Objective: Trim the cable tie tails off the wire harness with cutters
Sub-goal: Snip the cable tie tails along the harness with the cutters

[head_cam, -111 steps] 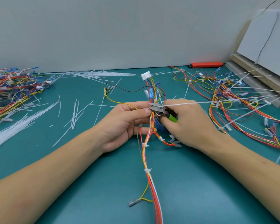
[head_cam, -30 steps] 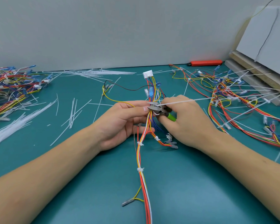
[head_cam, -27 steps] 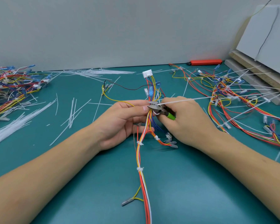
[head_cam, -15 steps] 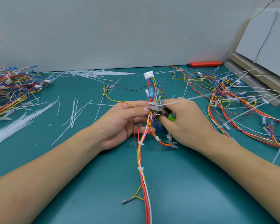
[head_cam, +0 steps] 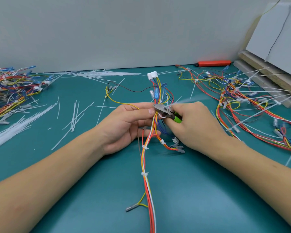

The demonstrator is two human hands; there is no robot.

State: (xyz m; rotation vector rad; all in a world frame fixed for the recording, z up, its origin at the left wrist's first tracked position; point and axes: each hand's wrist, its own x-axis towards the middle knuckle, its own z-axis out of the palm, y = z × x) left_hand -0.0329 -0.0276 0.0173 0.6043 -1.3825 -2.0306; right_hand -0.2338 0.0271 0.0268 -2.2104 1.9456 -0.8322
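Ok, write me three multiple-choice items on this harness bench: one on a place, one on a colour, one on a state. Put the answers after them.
1. Where does the orange utility knife lie?
A. at the back of the mat by the wall
B. under the left forearm
C. on the pile of harnesses at the far left

2. What colour is the cutters' handle that shows?
A. red
B. green
C. black

3. What is the left hand doing?
A. lying flat on the mat
B. holding the wire harness
C. picking up a loose tie

Answers:
1 A: the knife lies along the foot of the wall, at the far right.
2 B: a green grip shows on the cutters, held in the right hand.
3 B: the thumb and fingers of the left hand pinch the wire harness just beside the cutter head.
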